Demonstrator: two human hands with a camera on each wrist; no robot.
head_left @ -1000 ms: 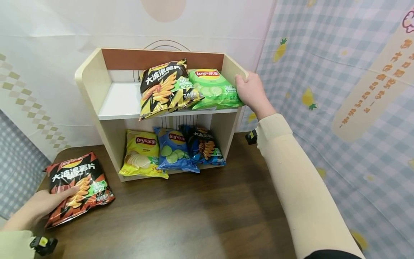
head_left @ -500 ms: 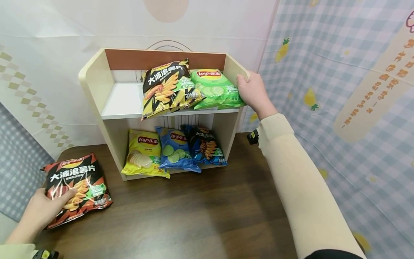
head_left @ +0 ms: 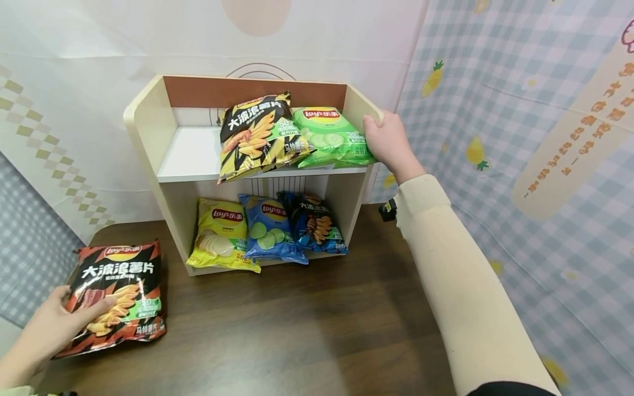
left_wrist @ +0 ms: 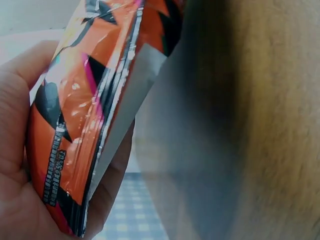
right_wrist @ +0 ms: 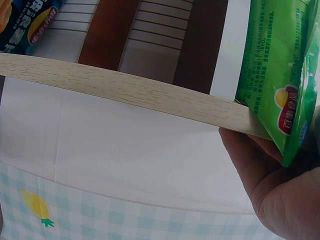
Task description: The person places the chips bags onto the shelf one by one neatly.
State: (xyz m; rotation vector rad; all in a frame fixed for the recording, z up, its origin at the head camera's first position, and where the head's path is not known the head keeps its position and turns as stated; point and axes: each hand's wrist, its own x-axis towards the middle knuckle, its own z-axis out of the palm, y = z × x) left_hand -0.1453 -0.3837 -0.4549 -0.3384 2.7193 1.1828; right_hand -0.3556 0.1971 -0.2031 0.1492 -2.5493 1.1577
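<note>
My left hand (head_left: 54, 324) holds a red and black chip bag (head_left: 124, 275) by its left side, thumb on the front. In the left wrist view, fingers reach behind the bag (left_wrist: 70, 120), which is tilted with its edge above the wooden tabletop (left_wrist: 280, 120). At the shelf's right side, my right hand (head_left: 391, 140) grips the upper edge of the side panel (head_left: 359, 107). Right beside it lies a green chip bag (head_left: 327, 137) on the upper tier. In the right wrist view, the green bag's corner hangs past the panel edge (right_wrist: 125, 92), close to my fingers.
A black and yellow chip bag (head_left: 262, 137) leans over the upper tier's front edge, right of a bare white board (head_left: 188, 154). Below stand a yellow bag (head_left: 220, 234), a blue bag (head_left: 272, 231) and a dark blue bag (head_left: 317, 225). A checked cloth (head_left: 475, 110) hangs on the right.
The red and black chip bag has turned straighter and shifted slightly down in the head view, with my left hand on it. My right hand stays on the shelf panel.
</note>
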